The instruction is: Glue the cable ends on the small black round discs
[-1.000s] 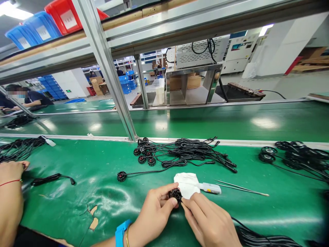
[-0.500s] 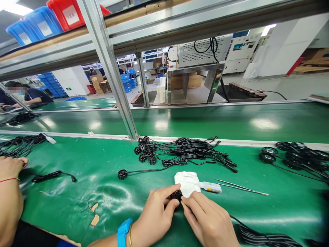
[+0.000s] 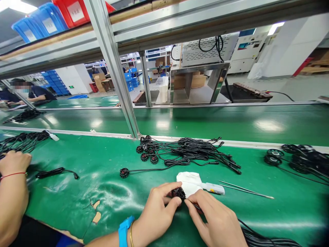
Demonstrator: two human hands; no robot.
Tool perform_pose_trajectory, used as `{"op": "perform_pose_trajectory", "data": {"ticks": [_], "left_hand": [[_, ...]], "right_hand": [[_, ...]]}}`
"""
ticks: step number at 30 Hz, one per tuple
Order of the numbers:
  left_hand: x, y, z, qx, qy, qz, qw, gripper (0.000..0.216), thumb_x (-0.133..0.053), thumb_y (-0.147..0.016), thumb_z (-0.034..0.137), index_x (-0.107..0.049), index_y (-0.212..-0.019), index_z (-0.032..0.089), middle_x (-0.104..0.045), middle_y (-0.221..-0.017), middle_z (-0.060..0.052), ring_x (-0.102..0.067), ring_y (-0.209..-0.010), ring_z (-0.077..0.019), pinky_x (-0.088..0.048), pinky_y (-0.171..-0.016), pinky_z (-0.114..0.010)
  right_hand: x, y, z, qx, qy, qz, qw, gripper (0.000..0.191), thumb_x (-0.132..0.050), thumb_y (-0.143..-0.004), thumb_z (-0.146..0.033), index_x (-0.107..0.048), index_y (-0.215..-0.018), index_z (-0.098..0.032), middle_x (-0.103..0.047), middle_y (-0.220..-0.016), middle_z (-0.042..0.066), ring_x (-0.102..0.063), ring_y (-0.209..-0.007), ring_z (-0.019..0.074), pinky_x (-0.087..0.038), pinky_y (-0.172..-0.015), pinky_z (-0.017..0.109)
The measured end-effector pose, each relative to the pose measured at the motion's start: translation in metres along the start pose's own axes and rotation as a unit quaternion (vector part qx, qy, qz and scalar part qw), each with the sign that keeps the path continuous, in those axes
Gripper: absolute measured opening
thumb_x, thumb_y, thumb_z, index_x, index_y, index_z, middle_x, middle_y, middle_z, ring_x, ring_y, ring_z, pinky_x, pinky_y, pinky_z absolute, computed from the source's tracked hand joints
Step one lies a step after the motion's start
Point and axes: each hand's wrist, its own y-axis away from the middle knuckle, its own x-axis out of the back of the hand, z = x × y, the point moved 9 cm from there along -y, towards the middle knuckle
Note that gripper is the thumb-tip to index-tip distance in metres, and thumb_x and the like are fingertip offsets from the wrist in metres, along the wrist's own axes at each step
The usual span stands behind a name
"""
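Observation:
My left hand (image 3: 159, 209), with a blue band at its wrist, grips a small round black spoked part (image 3: 179, 193) between thumb and fingers. A black cable (image 3: 197, 206) runs from that part into my right hand (image 3: 217, 218), which pinches it close to the part. Just behind lie a folded white cloth (image 3: 189, 181) and a small clear bottle (image 3: 214, 188). To their right rests a pair of metal tweezers (image 3: 246, 189). One like part (image 3: 124, 172) with its cable lies alone beyond my left hand.
Cables with round ends (image 3: 190, 147) are heaped by the metal post (image 3: 125, 96). More black rings with cables (image 3: 298, 157) lie at right, and a cable bundle (image 3: 264, 238) lies lower right. Another person's hand (image 3: 16, 164) is at far left. The green mat (image 3: 96, 216) is torn.
My right hand has drawn slightly back along the cable, so more of the round part and cable shows. The other person's hand at left has turned. The view has shifted slightly.

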Motion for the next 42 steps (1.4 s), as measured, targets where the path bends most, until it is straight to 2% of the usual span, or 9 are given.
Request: {"op": "perform_pose_trajectory", "data": {"ticks": [5, 11, 17, 21, 25, 30, 33, 37, 42], "left_hand": [[-0.002, -0.002, -0.006, 0.045, 0.050, -0.024, 0.997, 0.051, -0.071, -0.085, 0.033, -0.065, -0.131, 0.010, -0.076, -0.096, -0.014, -0.069, -0.084, -0.0235, -0.056, -0.083, -0.039], [-0.003, -0.003, -0.009, 0.058, 0.083, -0.024, 0.995, 0.061, -0.077, -0.079, 0.045, -0.066, -0.128, 0.010, -0.076, -0.095, -0.014, -0.068, -0.079, -0.0212, -0.055, -0.082, -0.038], [-0.004, -0.005, -0.007, 0.058, 0.130, -0.026, 0.989, 0.062, -0.081, -0.076, 0.046, -0.068, -0.126, 0.011, -0.075, -0.096, -0.014, -0.067, -0.080, -0.0196, -0.054, -0.082, -0.036], [-0.005, -0.003, -0.007, 0.057, 0.145, -0.035, 0.987, 0.059, -0.081, -0.077, 0.043, -0.069, -0.124, 0.011, -0.075, -0.094, -0.013, -0.067, -0.082, -0.0207, -0.054, -0.083, -0.037], [-0.004, -0.001, -0.005, 0.048, 0.132, -0.034, 0.990, 0.054, -0.080, -0.078, 0.039, -0.070, -0.123, 0.013, -0.075, -0.096, -0.013, -0.067, -0.086, -0.0220, -0.054, -0.085, -0.038], [-0.004, -0.001, -0.002, 0.040, 0.125, -0.035, 0.991, 0.049, -0.078, -0.081, 0.036, -0.070, -0.124, 0.014, -0.076, -0.102, -0.014, -0.069, -0.089, -0.0235, -0.055, -0.084, -0.038], [-0.004, -0.001, 0.000, 0.026, 0.106, -0.033, 0.993, 0.045, -0.075, -0.083, 0.032, -0.070, -0.124, 0.016, -0.074, -0.115, -0.015, -0.069, -0.100, -0.0274, -0.055, -0.089, -0.039], [-0.002, 0.001, 0.005, 0.000, 0.052, -0.023, 0.998, 0.039, -0.072, -0.085, 0.026, -0.071, -0.124, 0.019, -0.064, -0.136, -0.015, -0.069, -0.107, -0.0283, -0.056, -0.092, -0.039], [-0.001, 0.003, 0.006, -0.003, 0.020, -0.013, 1.000, 0.036, -0.067, -0.084, 0.018, -0.074, -0.120, 0.021, -0.066, -0.131, -0.012, -0.067, -0.110, -0.0278, -0.057, -0.091, -0.037]], "right_hand": [[0.004, 0.000, -0.005, 0.029, -0.017, 0.015, 0.999, 0.010, -0.051, -0.100, -0.017, -0.060, -0.096, -0.020, -0.063, -0.082, 0.002, -0.061, -0.073, 0.0159, -0.044, -0.070, 0.027], [0.006, 0.000, -0.009, 0.065, 0.002, 0.036, 0.997, 0.011, -0.053, -0.098, -0.012, -0.062, -0.099, -0.018, -0.065, -0.083, 0.005, -0.063, -0.076, 0.0180, -0.045, -0.072, 0.029], [0.010, -0.004, -0.005, 0.036, -0.102, 0.038, 0.993, 0.010, -0.054, -0.097, -0.010, -0.060, -0.098, -0.019, -0.065, -0.081, 0.003, -0.063, -0.072, 0.0151, -0.048, -0.067, 0.026], [0.013, -0.005, -0.004, 0.023, -0.096, 0.051, 0.994, 0.010, -0.055, -0.096, -0.011, -0.059, -0.095, -0.020, -0.064, -0.079, 0.002, -0.062, -0.069, 0.0142, -0.048, -0.065, 0.025], [0.013, -0.003, -0.001, 0.018, -0.076, 0.049, 0.996, 0.009, -0.058, -0.095, -0.012, -0.058, -0.093, -0.020, -0.062, -0.077, 0.002, -0.060, -0.066, 0.0139, -0.047, -0.064, 0.025], [0.011, -0.003, -0.002, 0.018, -0.103, 0.033, 0.994, 0.009, -0.058, -0.095, -0.011, -0.058, -0.094, -0.020, -0.062, -0.078, 0.002, -0.060, -0.067, 0.0140, -0.046, -0.064, 0.025], [0.010, -0.003, -0.001, 0.009, -0.101, 0.025, 0.995, 0.008, -0.058, -0.095, -0.013, -0.058, -0.092, -0.020, -0.061, -0.078, 0.002, -0.059, -0.066, 0.0141, -0.044, -0.063, 0.026], [0.008, -0.002, -0.001, 0.004, -0.097, 0.023, 0.995, 0.008, -0.056, -0.096, -0.014, -0.059, -0.091, -0.020, -0.061, -0.077, 0.002, -0.058, -0.066, 0.0139, -0.044, -0.064, 0.026], [0.005, -0.003, -0.003, 0.011, -0.064, 0.020, 0.998, 0.013, -0.052, -0.099, -0.015, -0.060, -0.089, -0.020, -0.061, -0.075, 0.002, -0.059, -0.066, 0.0143, -0.043, -0.064, 0.026]]}}
